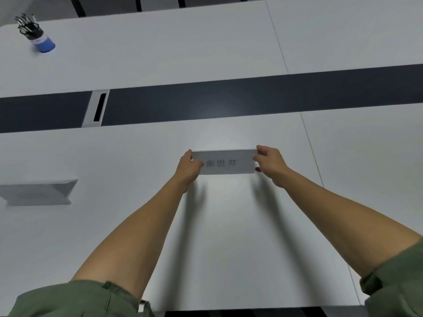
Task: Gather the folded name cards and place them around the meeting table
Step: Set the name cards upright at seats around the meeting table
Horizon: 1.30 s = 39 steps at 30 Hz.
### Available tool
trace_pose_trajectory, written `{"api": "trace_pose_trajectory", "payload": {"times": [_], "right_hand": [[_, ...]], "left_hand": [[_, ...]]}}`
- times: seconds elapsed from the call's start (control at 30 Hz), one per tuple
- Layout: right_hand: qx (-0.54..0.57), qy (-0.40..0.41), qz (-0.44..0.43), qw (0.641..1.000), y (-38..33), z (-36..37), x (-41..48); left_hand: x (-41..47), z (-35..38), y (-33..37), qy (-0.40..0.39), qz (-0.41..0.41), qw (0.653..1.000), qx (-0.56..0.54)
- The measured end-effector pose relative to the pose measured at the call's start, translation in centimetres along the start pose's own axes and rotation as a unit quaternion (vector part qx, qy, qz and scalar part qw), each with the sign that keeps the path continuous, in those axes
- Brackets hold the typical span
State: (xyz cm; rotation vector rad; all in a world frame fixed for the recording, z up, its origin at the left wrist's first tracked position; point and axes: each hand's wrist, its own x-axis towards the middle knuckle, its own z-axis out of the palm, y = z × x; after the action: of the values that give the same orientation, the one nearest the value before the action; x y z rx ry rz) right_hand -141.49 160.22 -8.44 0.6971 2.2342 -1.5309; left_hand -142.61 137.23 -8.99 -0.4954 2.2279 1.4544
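A folded white name card point(229, 162) with dark printed characters stands on the white meeting table point(229, 225), its printed face toward me. My left hand point(188, 167) pinches its left end and my right hand point(270, 163) pinches its right end, both arms stretched forward. A second folded name card point(39, 192) stands on the table at the far left, apart from both hands; its printed side is hidden.
A blue pen holder point(43, 41) with several pens stands at the far left of the table. A dark strip point(251, 99) runs across the table's middle with a metal cable slot point(96, 108). The table's near edge lies just below my arms.
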Motion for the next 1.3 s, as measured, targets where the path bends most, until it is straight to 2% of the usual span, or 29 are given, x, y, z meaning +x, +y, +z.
{"api": "trace_pose_trajectory", "payload": {"times": [0.63, 0.83, 0.97, 1.03, 1.17, 1.3], "right_hand": [[-0.014, -0.004, 0.0, 1.0, 3.6, 0.4, -2.7], [-0.085, -0.002, -0.018, 0.996, 3.1, -0.1, -4.3], [-0.224, 0.075, -0.097, 0.967, 1.2, -0.2, -5.6], [-0.273, 0.087, -0.138, 0.948, -0.4, 0.7, -6.7], [-0.349, 0.062, -0.224, 0.908, -4.3, 4.3, -10.1], [-0.401, 0.015, -0.295, 0.867, -7.8, 10.3, -14.6]], "left_hand": [[-3.7, 0.3, -2.2, -0.001, -0.003, 1.0, -0.027], [-5.1, -0.8, -2.8, -0.011, -0.036, 0.999, 0.004], [-7.7, -3.9, -3.9, 0.04, -0.028, 0.995, 0.085], [-9.6, -6.0, -4.5, 0.054, -0.018, 0.989, 0.136], [-13.6, -11.1, -6.0, 0.081, 0.004, 0.97, 0.228], [-19.0, -17.0, -8.3, 0.122, 0.014, 0.954, 0.274]]}}
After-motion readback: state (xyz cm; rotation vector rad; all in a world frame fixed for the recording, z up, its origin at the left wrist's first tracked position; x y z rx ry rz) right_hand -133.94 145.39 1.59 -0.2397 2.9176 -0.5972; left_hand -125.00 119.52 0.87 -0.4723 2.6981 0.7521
